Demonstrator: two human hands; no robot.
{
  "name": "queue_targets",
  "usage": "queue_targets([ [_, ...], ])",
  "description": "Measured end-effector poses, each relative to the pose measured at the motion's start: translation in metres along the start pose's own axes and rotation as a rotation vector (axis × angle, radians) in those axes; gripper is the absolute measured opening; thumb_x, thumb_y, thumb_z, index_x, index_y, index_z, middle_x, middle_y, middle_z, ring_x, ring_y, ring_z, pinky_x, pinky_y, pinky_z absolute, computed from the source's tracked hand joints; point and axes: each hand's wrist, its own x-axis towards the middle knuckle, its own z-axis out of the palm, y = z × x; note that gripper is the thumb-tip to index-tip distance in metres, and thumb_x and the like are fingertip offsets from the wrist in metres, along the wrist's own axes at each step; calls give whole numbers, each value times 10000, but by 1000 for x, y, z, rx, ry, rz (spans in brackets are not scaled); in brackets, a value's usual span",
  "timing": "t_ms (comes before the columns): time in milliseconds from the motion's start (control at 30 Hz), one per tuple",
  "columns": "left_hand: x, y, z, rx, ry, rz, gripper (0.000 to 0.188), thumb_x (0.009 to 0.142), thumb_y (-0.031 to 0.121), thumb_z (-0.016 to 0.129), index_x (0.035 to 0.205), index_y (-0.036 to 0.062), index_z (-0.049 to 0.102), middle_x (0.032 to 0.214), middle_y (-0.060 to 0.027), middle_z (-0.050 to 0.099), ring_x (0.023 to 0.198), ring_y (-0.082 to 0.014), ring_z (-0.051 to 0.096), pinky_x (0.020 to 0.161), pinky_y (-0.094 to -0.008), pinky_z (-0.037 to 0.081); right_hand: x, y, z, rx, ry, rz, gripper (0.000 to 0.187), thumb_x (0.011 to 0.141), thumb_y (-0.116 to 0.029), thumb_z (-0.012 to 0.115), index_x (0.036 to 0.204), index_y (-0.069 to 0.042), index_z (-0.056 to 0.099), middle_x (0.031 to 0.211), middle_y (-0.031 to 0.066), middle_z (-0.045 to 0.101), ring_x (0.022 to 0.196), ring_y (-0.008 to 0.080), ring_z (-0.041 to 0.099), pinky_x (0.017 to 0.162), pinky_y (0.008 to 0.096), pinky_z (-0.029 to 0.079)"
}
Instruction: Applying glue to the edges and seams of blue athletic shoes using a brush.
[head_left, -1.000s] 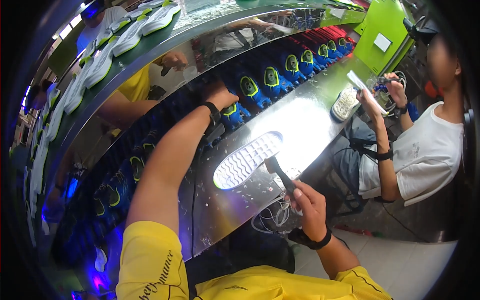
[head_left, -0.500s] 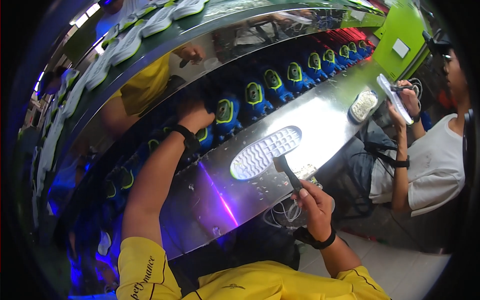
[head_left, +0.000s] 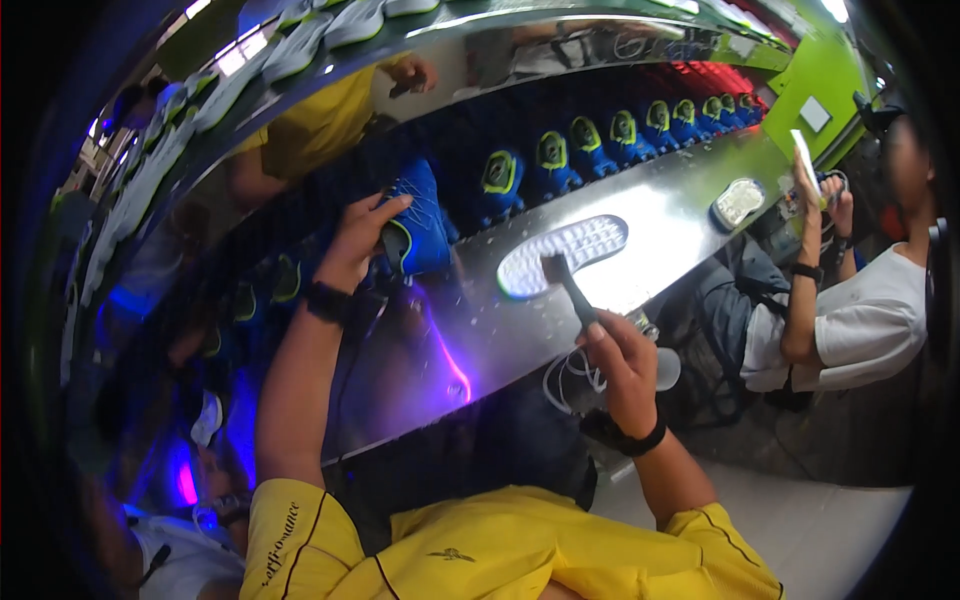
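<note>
1. Clearly, the left hand (head_left: 355,238) pinches a blue shoe (head_left: 424,215) between thumb and fingers, over the far half of the counter (head_left: 500,345); the underside of the hold is hidden. Gripped off-centre by one hand, the shoe could twist or drop.

2. Next, a row of shoes (head_left: 588,148) lines the far edge toward the far right corner. Its nearest members could be knocked if the held shoe swung right.

3. Midway between far and near edges, a white sole (head_left: 590,238) lies patterned face up. Nothing visible pins it, so a sideways push could slide it.

4. The brush (head_left: 573,292) overlaps the sole in view; whether they touch, I cannot tell. The right hand (head_left: 622,362) has its fingers curled round the handle, by the near edge. A cable (head_left: 558,388) there could snag either.

5. Toward the right end, a second sole (head_left: 740,202) sits close to a co-worker (head_left: 850,345); a stray elbow could tip it off.
</note>
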Motion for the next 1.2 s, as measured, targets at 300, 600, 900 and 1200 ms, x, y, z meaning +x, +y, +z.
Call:
queue_targets([
  [300, -194, -53, 7, -857, -210, 101, 680, 869, 10, 821, 1493, 36, 553, 1330, -109, 710, 1220, -239, 696, 1092, -409, 551, 17, -17, 136, 96, -413, 149, 797, 878, -422, 890, 1427, 51, 558, 1202, 106, 684, 1038, 161, 659, 892, 307, 553],
  [600, -251, -74, -14, -885, -136, 309, 780, 808, -103, 827, 1517, 34, 533, 1368, -86, 688, 1280, -238, 656, 1135, -416, 505, -31, -17, 170, 277, -670, 326, 897, 838, -286, 938, 1504, 88, 466, 1354, 172, 653, 1225, 234, 651, 1078, 369, 518],
  [900, -263, -103, -51, -894, 112, 250, 722, 831, 20, 860, 1478, 33, 541, 1306, -64, 686, 1261, -213, 633, 1114, -387, 486, -27, 13, 141, -143, -237, -120, 524, 939, -117, 808, 1398, 42, 611, 1117, 50, 704, 927, 104, 604, 807, 279, 518],
  [1200, -263, -118, -42, 191, 502, 538, 803, 690, 91, 976, 1394, 21, 594, 1347, -123, 666, 1237, -248, 652, 1065, -420, 533, -17, 37, 157, -215, -417, 163, 265, 1022, -186, 726, 1136, 51, 760, 798, 44, 736, 700, 85, 598, 649, 265, 485],
])
